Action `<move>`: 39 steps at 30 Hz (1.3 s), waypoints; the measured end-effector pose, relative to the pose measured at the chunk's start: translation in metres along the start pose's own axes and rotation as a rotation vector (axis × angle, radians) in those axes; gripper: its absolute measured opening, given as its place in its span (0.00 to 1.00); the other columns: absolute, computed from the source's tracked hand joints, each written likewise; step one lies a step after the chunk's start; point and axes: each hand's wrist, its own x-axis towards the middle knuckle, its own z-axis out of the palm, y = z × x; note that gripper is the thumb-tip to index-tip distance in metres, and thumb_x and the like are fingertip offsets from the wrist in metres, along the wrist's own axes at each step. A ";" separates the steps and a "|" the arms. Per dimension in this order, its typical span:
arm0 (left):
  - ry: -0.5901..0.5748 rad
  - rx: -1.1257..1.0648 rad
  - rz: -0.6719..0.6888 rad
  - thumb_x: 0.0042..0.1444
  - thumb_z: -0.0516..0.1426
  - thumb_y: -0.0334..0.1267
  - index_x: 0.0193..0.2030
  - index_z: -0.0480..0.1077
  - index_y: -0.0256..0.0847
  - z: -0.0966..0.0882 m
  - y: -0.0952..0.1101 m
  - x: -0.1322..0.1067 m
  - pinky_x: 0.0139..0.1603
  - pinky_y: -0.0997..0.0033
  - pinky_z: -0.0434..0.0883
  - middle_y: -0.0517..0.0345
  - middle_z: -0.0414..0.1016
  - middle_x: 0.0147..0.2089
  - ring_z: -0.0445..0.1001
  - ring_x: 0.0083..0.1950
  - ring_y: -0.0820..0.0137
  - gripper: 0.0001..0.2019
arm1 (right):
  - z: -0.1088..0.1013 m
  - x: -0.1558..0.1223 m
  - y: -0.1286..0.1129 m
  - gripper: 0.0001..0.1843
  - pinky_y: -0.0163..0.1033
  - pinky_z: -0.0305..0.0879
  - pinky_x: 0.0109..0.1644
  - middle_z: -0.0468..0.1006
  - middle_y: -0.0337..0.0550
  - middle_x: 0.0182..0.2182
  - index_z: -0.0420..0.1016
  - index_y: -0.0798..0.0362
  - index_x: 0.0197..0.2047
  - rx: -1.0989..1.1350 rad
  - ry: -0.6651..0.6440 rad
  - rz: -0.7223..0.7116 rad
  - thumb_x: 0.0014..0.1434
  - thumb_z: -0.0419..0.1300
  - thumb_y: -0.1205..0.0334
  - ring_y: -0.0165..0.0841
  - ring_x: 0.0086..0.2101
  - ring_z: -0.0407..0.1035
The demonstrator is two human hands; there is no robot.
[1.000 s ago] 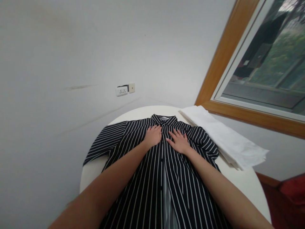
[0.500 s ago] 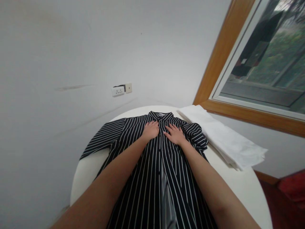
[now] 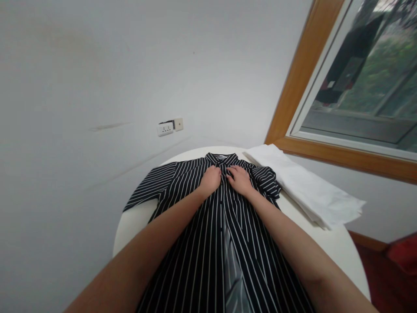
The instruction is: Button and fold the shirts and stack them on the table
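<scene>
A black shirt with white stripes (image 3: 198,243) lies face up on a round white table (image 3: 137,219), collar at the far side. Just below the collar, my left hand (image 3: 211,179) and my right hand (image 3: 239,179) meet at the button placket. On both hands the fingers are curled and pinch the fabric at the front opening. The shirt's left sleeve spreads flat toward the table's left edge; its right sleeve is bunched up beside my right hand. Lower down, the front gapes open.
A folded white cloth (image 3: 306,189) lies on the table's right side, under a wooden window frame (image 3: 293,82). A wall socket (image 3: 165,128) is on the white wall behind the table. Something red (image 3: 402,256) sits low at the right.
Both hands have moved up toward the collar and closer together. Their fingers, flat on the shirt before, are now curled on the placket.
</scene>
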 end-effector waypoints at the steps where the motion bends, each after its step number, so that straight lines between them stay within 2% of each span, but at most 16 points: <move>1: -0.033 -0.036 -0.001 0.61 0.49 0.32 0.41 0.73 0.36 -0.002 0.001 -0.003 0.52 0.66 0.66 0.48 0.73 0.43 0.70 0.47 0.65 0.11 | -0.003 -0.003 -0.006 0.18 0.45 0.53 0.61 0.69 0.48 0.55 0.70 0.49 0.56 0.047 -0.004 0.008 0.64 0.51 0.59 0.37 0.56 0.60; 3: -0.089 -0.091 0.003 0.59 0.51 0.31 0.40 0.74 0.37 -0.002 0.001 -0.011 0.51 0.68 0.67 0.50 0.73 0.41 0.71 0.45 0.66 0.10 | -0.004 -0.010 -0.017 0.15 0.39 0.59 0.55 0.73 0.48 0.47 0.74 0.52 0.51 0.126 -0.031 0.033 0.62 0.53 0.63 0.34 0.48 0.66; 5: -0.090 -0.107 0.012 0.58 0.52 0.30 0.40 0.74 0.36 0.002 0.001 -0.021 0.52 0.66 0.67 0.50 0.73 0.40 0.71 0.45 0.65 0.10 | 0.000 -0.018 -0.023 0.14 0.37 0.61 0.51 0.74 0.48 0.42 0.74 0.55 0.48 0.174 -0.039 0.081 0.59 0.56 0.63 0.34 0.44 0.68; 9: 0.026 -0.126 0.013 0.58 0.51 0.29 0.40 0.73 0.36 0.014 -0.001 -0.036 0.54 0.62 0.66 0.49 0.72 0.42 0.70 0.47 0.64 0.10 | 0.018 -0.031 -0.023 0.09 0.36 0.62 0.46 0.75 0.45 0.37 0.74 0.55 0.41 0.250 0.056 0.171 0.58 0.58 0.62 0.34 0.39 0.68; 13: 0.064 -0.150 0.067 0.58 0.53 0.30 0.41 0.73 0.36 0.019 -0.005 -0.039 0.54 0.61 0.65 0.49 0.71 0.42 0.68 0.48 0.63 0.09 | 0.026 -0.035 -0.017 0.10 0.35 0.61 0.46 0.77 0.44 0.37 0.75 0.54 0.38 0.338 0.139 0.188 0.60 0.52 0.67 0.32 0.40 0.69; 16: 0.070 -0.155 0.106 0.58 0.53 0.30 0.41 0.72 0.36 0.018 -0.006 -0.040 0.54 0.61 0.65 0.50 0.70 0.42 0.67 0.47 0.64 0.08 | 0.025 -0.035 -0.016 0.11 0.35 0.61 0.45 0.77 0.44 0.38 0.75 0.53 0.38 0.353 0.139 0.182 0.61 0.52 0.64 0.32 0.39 0.70; 19: 0.073 -0.148 0.109 0.57 0.54 0.30 0.41 0.72 0.37 0.018 -0.006 -0.042 0.53 0.61 0.65 0.51 0.69 0.42 0.66 0.46 0.63 0.07 | 0.022 -0.035 -0.019 0.10 0.35 0.61 0.43 0.76 0.42 0.34 0.75 0.53 0.36 0.335 0.130 0.175 0.61 0.54 0.59 0.32 0.37 0.69; 22: 0.068 -0.156 0.105 0.57 0.53 0.30 0.40 0.71 0.37 0.018 -0.006 -0.043 0.52 0.60 0.65 0.50 0.68 0.42 0.66 0.46 0.63 0.06 | 0.019 -0.036 -0.023 0.10 0.35 0.60 0.40 0.74 0.40 0.33 0.73 0.52 0.37 0.304 0.094 0.160 0.55 0.59 0.56 0.32 0.35 0.68; 26: 0.072 -0.180 0.102 0.57 0.54 0.31 0.39 0.71 0.37 0.019 -0.006 -0.042 0.52 0.60 0.65 0.51 0.68 0.41 0.66 0.46 0.63 0.05 | 0.017 -0.036 -0.025 0.12 0.35 0.60 0.39 0.73 0.41 0.34 0.73 0.53 0.38 0.268 0.054 0.174 0.51 0.62 0.57 0.32 0.36 0.68; 29: 0.078 -0.206 0.091 0.57 0.55 0.32 0.37 0.71 0.38 0.020 -0.007 -0.040 0.52 0.60 0.64 0.52 0.68 0.40 0.66 0.45 0.64 0.03 | 0.017 -0.034 -0.022 0.08 0.36 0.61 0.42 0.74 0.43 0.35 0.76 0.54 0.35 0.278 0.045 0.175 0.51 0.61 0.61 0.33 0.36 0.68; 34: 0.085 -0.283 0.051 0.56 0.57 0.32 0.34 0.70 0.38 0.022 -0.009 -0.038 0.52 0.61 0.65 0.54 0.69 0.37 0.67 0.44 0.65 0.02 | 0.015 -0.029 -0.013 0.06 0.37 0.62 0.44 0.78 0.43 0.31 0.78 0.54 0.29 0.432 0.053 0.179 0.51 0.58 0.67 0.34 0.36 0.71; 39: 0.096 -0.267 0.043 0.55 0.58 0.33 0.33 0.70 0.38 0.024 -0.010 -0.037 0.51 0.61 0.65 0.53 0.69 0.38 0.68 0.44 0.64 0.02 | 0.011 -0.024 -0.010 0.08 0.36 0.64 0.41 0.78 0.40 0.29 0.77 0.54 0.30 0.700 0.105 0.229 0.50 0.57 0.64 0.32 0.32 0.71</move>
